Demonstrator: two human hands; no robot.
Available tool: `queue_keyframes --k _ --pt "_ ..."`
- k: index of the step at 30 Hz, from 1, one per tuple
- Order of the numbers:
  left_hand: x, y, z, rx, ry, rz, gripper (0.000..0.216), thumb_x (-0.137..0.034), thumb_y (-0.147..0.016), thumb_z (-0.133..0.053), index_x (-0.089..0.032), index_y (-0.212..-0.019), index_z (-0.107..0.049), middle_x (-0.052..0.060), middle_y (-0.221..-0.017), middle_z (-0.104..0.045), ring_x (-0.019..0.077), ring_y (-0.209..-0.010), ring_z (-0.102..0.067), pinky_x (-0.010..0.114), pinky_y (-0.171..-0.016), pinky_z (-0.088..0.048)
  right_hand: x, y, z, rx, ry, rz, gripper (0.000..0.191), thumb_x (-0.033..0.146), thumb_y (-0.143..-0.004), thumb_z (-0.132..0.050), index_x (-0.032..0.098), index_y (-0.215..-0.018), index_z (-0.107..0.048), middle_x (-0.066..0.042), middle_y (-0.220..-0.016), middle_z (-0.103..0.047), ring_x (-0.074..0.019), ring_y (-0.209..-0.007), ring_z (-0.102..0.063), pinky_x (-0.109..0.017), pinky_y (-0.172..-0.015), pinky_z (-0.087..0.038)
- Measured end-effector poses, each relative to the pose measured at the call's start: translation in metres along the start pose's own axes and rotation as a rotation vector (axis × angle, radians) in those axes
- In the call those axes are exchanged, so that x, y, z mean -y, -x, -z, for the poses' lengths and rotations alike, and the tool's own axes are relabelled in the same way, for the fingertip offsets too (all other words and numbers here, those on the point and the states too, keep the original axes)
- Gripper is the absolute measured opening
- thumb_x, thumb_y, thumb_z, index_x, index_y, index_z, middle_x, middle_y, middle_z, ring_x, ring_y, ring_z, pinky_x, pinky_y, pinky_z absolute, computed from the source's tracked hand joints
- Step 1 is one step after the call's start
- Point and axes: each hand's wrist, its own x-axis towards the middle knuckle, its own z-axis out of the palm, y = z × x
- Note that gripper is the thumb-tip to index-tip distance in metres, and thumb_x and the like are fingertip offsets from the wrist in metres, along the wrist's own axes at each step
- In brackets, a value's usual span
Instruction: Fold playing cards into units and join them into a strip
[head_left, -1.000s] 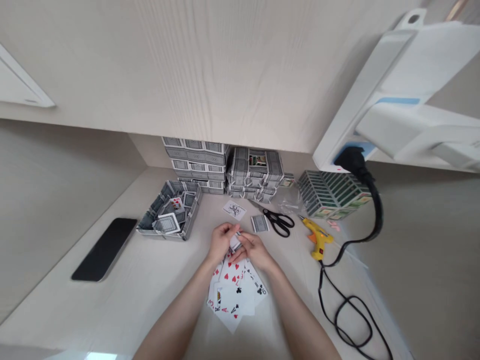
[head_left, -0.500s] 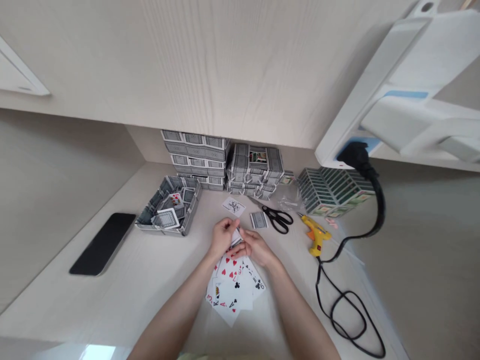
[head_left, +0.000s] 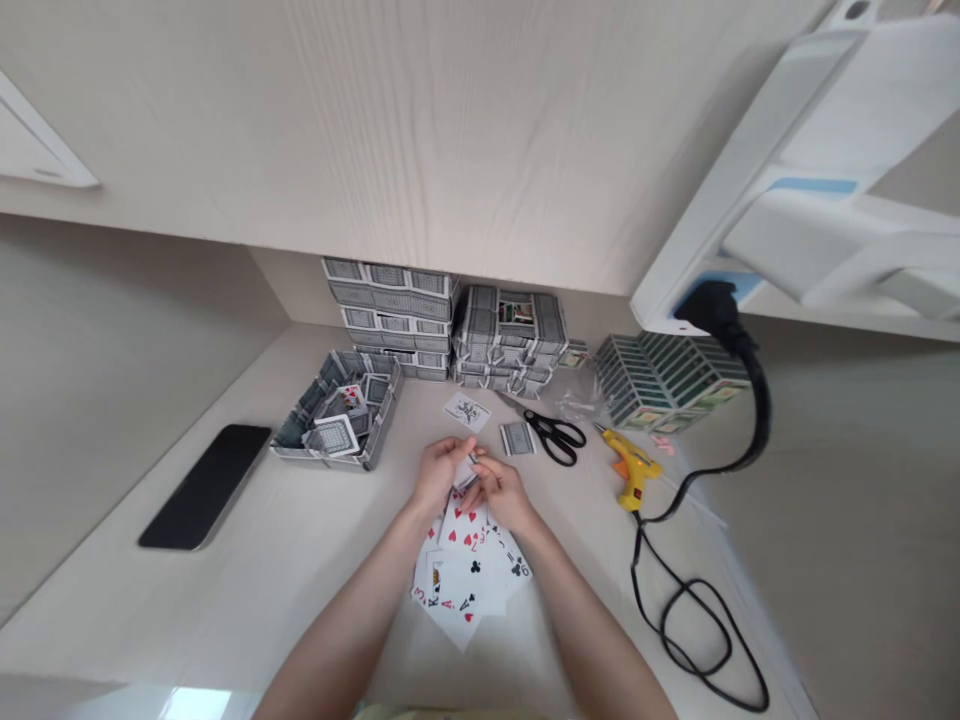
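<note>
Between my two hands is a small playing card, partly covered by the fingers; whether it is folded I cannot tell. My left hand pinches its left side. The fingers of my right hand are closed at its right edge. Right below lie several loose playing cards, face up and overlapping, a seven of hearts among them. Just beyond my hands rest a joker card and a small face-down card piece. Black-handled scissors lie to their right.
A card-made box with folded cards stands left, near a black phone. Stacked card boxes and another stack line the back. At right are card packs, a yellow glue gun and its looping black cord.
Both hands have shifted slightly left and away from me, still holding the card. My right fingers have curled in closer, uncovering more of the seven of hearts below.
</note>
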Motion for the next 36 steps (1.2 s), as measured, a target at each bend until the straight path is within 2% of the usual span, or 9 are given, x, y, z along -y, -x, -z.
queue_keyframes --k 4,7,11,14,17,22,28,32,36 --pt "-0.008 0.000 0.003 0.065 0.057 0.094 0.029 -0.038 -0.060 -0.070 -0.010 -0.061 -0.062 0.009 -0.063 -0.066 0.0179 -0.058 -0.061 0.029 -0.056 -0.046 0.003 0.001 -0.002 0.032 0.059 0.037 0.046 0.055 -0.078 -0.044 0.015 -0.099 -0.053 0.003 -0.041 -0.060 -0.0167 -0.036 -0.059 -0.026 -0.038 -0.047" --pt "-0.006 -0.001 0.003 0.046 0.022 0.056 0.028 -0.038 -0.061 -0.068 -0.011 -0.060 -0.061 0.008 -0.061 -0.066 0.0168 -0.057 -0.061 0.028 -0.055 -0.045 0.006 0.003 -0.003 0.037 0.050 0.026 0.045 0.056 -0.078 -0.042 0.015 -0.094 -0.052 0.004 -0.040 -0.059 -0.0163 -0.035 -0.059 -0.024 -0.039 -0.045" --pt "0.001 0.000 0.002 -0.026 -0.241 -0.179 0.028 -0.039 -0.066 -0.065 -0.015 -0.054 -0.056 0.004 -0.060 -0.064 0.0146 -0.058 -0.058 0.024 -0.054 -0.042 0.010 0.004 -0.004 -0.026 0.052 0.029 0.040 0.055 -0.079 -0.042 0.017 -0.077 -0.049 0.003 -0.037 -0.057 -0.0143 -0.031 -0.056 -0.020 -0.035 -0.040" --pt "0.004 0.003 0.003 -0.062 -0.516 -0.372 0.024 -0.038 -0.072 -0.058 -0.017 -0.060 -0.058 0.001 -0.061 -0.062 0.0128 -0.059 -0.054 0.023 -0.058 -0.040 0.012 0.004 -0.003 -0.067 0.070 0.040 0.037 0.052 -0.081 -0.042 0.017 -0.070 -0.048 0.004 -0.034 -0.054 -0.0130 -0.029 -0.053 -0.018 -0.032 -0.035" --pt "0.004 0.009 0.003 -0.102 -0.728 -0.506 0.021 -0.035 -0.076 -0.054 -0.019 -0.065 -0.059 0.000 -0.062 -0.060 0.0124 -0.059 -0.053 0.023 -0.061 -0.039 0.013 0.004 -0.003 -0.092 0.081 0.042 0.036 0.049 -0.081 -0.041 0.017 -0.068 -0.050 0.004 -0.032 -0.052 -0.0126 -0.028 -0.052 -0.018 -0.031 -0.034" --pt "0.003 0.014 0.004 -0.087 -0.864 -0.661 0.014 -0.031 -0.076 -0.057 -0.020 -0.067 -0.058 0.002 -0.069 -0.061 0.0147 -0.067 -0.056 0.024 -0.068 -0.040 0.012 0.006 -0.005 -0.110 0.080 0.061 0.037 0.049 -0.082 -0.040 0.018 -0.065 -0.051 0.004 -0.034 -0.052 -0.0132 -0.031 -0.053 -0.021 -0.033 -0.039" --pt "0.004 0.014 0.003 0.022 -0.919 -0.731 0.009 -0.022 -0.081 -0.048 -0.020 -0.077 -0.055 0.003 -0.085 -0.065 0.0154 -0.083 -0.059 0.027 -0.075 -0.044 0.012 0.007 -0.004 -0.132 0.016 0.107 0.029 0.048 -0.081 -0.045 0.020 -0.082 -0.050 0.005 -0.045 -0.056 -0.0143 -0.033 -0.054 -0.025 -0.033 -0.042" --pt "0.009 0.012 0.004 -0.013 -0.938 -0.728 0.007 -0.021 -0.081 -0.049 -0.020 -0.078 -0.055 0.002 -0.090 -0.067 0.0135 -0.083 -0.061 0.026 -0.074 -0.046 0.011 0.005 -0.002 -0.066 -0.067 0.066 0.030 0.048 -0.080 -0.047 0.021 -0.093 -0.046 0.006 -0.044 -0.055 -0.0161 -0.031 -0.054 -0.025 -0.030 -0.041" --pt "0.012 0.009 0.005 -0.059 -0.902 -0.686 0.010 -0.023 -0.081 -0.049 -0.020 -0.076 -0.057 0.001 -0.084 -0.068 0.0130 -0.078 -0.063 0.024 -0.071 -0.047 0.013 0.004 -0.001 -0.007 -0.139 0.003 0.032 0.049 -0.077 -0.048 0.020 -0.093 -0.047 0.005 -0.045 -0.058 -0.0180 -0.035 -0.057 -0.028 -0.035 -0.046"
